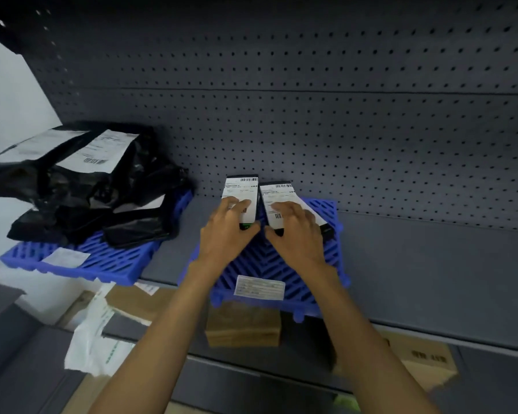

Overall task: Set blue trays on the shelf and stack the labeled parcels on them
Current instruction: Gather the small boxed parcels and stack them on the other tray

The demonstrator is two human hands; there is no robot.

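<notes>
Left hand (pixel 228 231): fingers curled over the left labeled parcel (pixel 242 201), gripping it.
Right hand (pixel 296 234): clasping the right labeled parcel (pixel 284 204).
Parcels: side by side on the blue tray (pixel 326 252), on the shelf (pixel 431 264).
Left tray (pixel 102 258): black bags (pixel 81 186).

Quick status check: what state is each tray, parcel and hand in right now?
Left tray: flat on the shelf, loaded.
Black bags: piled on the left tray, labels up.
Right tray: on the shelf, front edge overhanging.
Left box: on the right tray, label up, under the left hand.
Right box: beside it, angled, under the right hand.
</notes>
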